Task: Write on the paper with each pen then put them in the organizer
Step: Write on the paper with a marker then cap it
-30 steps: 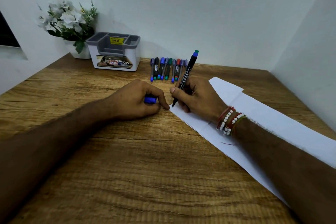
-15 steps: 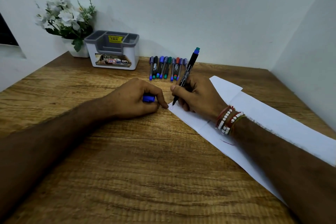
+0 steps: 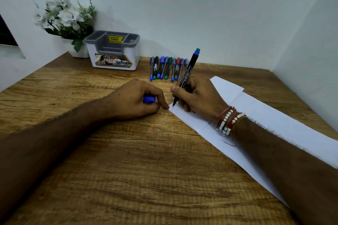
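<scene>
Under our right hand (image 3: 196, 97) the pen (image 3: 185, 76) tip marks the paper (image 3: 274, 133) corner, pinned by our left hand (image 3: 136, 99) while it grips the blue cap (image 3: 149, 99) for recapping.

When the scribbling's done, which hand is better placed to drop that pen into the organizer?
Probably the right hand: it grips the pen, while the left hand holds the cap. The organizer is nearer the left, though.

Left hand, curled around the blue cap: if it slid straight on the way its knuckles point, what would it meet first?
The left hand would first meet the corner of the paper, which its fingertip seems to touch; just beyond are the pen tip and the right hand.
</scene>
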